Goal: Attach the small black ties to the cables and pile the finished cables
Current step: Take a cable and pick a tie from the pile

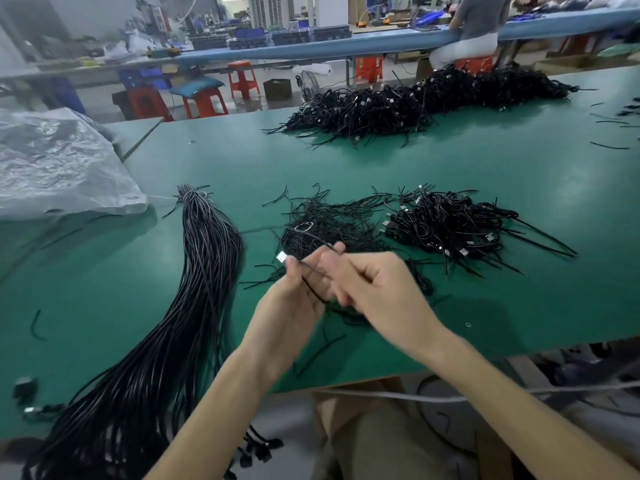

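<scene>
While held above near edge of tabletop [485, 306], thin black cable [313, 269] is pinched beside flat silver connector [282, 258] by left hand [294, 299], further along by curled right hand [377, 289], blurred. Wiry ties [325, 220] heaped just beyond; coiled finished cables [446, 223] piled rightward.

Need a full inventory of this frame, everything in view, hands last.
table: one, green, fills foreground
cable bundle: one, black, tied at far end, left on table
loose ties: one heap, black, centre, beyond hands
finished cables: one pile, black, right of ties
far pile: one, black cables, table's far edge
plastic bag: one, clear, far left
stools: several, red, floor behind table
seated person: one, grey top, far bench
held cable: one, black, silver plug, between hands
left hand: grips held cable near plug
right hand: pinches held cable, blurred
</scene>
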A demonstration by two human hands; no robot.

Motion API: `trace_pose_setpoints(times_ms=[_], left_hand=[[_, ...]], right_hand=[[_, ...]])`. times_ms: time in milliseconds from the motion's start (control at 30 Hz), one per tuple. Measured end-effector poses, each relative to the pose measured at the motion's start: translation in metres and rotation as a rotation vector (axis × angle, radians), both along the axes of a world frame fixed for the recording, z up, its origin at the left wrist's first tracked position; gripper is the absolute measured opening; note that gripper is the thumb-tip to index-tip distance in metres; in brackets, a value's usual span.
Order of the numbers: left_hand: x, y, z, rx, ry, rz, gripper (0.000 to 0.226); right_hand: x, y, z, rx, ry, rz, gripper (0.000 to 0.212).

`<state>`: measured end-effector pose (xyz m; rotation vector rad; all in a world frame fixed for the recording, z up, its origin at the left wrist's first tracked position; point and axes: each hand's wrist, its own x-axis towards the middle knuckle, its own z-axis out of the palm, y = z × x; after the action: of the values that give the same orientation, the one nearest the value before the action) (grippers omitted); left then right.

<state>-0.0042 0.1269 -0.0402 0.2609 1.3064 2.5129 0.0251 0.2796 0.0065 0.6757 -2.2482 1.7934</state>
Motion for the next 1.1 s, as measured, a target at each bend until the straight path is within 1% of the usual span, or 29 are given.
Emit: trace_pose_setpoints(times_ms=[33, 67, 100, 167, 200, 233, 267, 367, 400, 467, 533, 567, 600, 667, 700, 733, 767, 800, 867, 900, 967, 1033, 1100], left_hand=[[-0.002, -0.001, 0.003, 0.063, -0.048, 0.034, 0.062], [-0.005, -0.002, 0.005, 0.073, -0.076, 0.08, 0.06], [-0.007, -0.004, 0.007, 0.027, -0.086, 0.14, 0.059], [-0.007, -0.007, 0.006, -0.137, -0.094, 0.243, 0.054], [-0.005, -0.009, 0.006, -0.176, -0.108, 0.264, 0.051], [-0.003, -0.011, 0.006, -0.155, -0.136, 0.268, 0.049], [-0.002, -0.013, 0.007, -0.068, -0.178, 0.254, 0.048], [0.001, -0.017, 0.017, 0.375, -0.321, 0.172, 0.043], [0.002, -0.019, 0.019, 0.446, -0.336, 0.144, 0.038], [0.006, -0.021, 0.023, 0.429, -0.293, 0.052, 0.036], [0.013, -0.023, 0.027, 0.301, -0.183, -0.093, 0.044], [0.015, -0.025, 0.028, 0.177, -0.094, -0.157, 0.047], [0.017, -0.028, 0.028, 0.014, 0.019, -0.209, 0.048], [0.019, -0.034, 0.028, -0.35, 0.24, -0.342, 0.051], [0.02, -0.036, 0.029, -0.513, 0.312, -0.424, 0.051], [0.02, -0.037, 0.028, -0.656, 0.36, -0.501, 0.051], [0.021, -0.036, 0.027, -0.786, 0.392, -0.546, 0.051], [0.022, -0.035, 0.023, -0.904, 0.42, -0.537, 0.053], [0.023, -0.028, 0.013, -1.086, 0.467, -0.387, 0.054], [0.024, -0.025, 0.009, -1.121, 0.476, -0.288, 0.05], [0.025, -0.02, 0.007, -1.083, 0.479, -0.125, 0.031], [0.024, -0.016, 0.009, -1.095, 0.507, -0.038, 0.031], [0.022, -0.015, 0.008, -1.102, 0.533, 0.028, 0.028]], right_hand=[[0.005, -0.003, -0.007, 0.08, 0.011, 0.002, 0.052], [0.009, -0.006, -0.014, 0.166, 0.028, -0.004, 0.05], [0.012, -0.007, -0.02, 0.256, 0.066, -0.029, 0.049], [0.015, -0.007, -0.028, 0.466, 0.221, -0.166, 0.048], [0.015, -0.006, -0.03, 0.525, 0.268, -0.22, 0.047], [0.015, -0.004, -0.031, 0.531, 0.249, -0.232, 0.047], [0.015, -0.003, -0.032, 0.497, 0.19, -0.203, 0.047], [0.014, -0.003, -0.044, 0.382, 0.01, -0.121, 0.049], [0.013, -0.005, -0.048, 0.337, -0.046, -0.102, 0.052], [0.009, -0.006, -0.052, 0.278, -0.113, -0.1, 0.061], [0.002, -0.004, -0.051, 0.279, -0.124, -0.119, 0.064], [-0.001, -0.002, -0.05, 0.307, -0.124, -0.12, 0.065], [-0.005, 0.001, -0.048, 0.378, -0.119, -0.121, 0.066], [-0.011, 0.006, -0.043, 0.652, -0.072, -0.194, 0.065], [-0.013, 0.006, -0.04, 0.776, -0.044, -0.255, 0.062], [-0.015, 0.006, -0.037, 0.834, -0.028, -0.311, 0.061], [-0.017, 0.006, -0.035, 0.847, -0.008, -0.338, 0.059], [-0.019, 0.006, -0.034, 0.83, 0.005, -0.342, 0.059], [-0.022, 0.004, -0.033, 0.742, 0.008, -0.342, 0.06], [-0.023, 0.003, -0.032, 0.69, 0.0, -0.344, 0.06], [-0.023, -0.001, -0.026, 0.626, -0.013, -0.354, 0.059], [-0.022, -0.006, -0.019, 0.616, -0.006, -0.369, 0.057], [-0.019, -0.01, -0.012, 0.656, 0.004, -0.378, 0.053]])
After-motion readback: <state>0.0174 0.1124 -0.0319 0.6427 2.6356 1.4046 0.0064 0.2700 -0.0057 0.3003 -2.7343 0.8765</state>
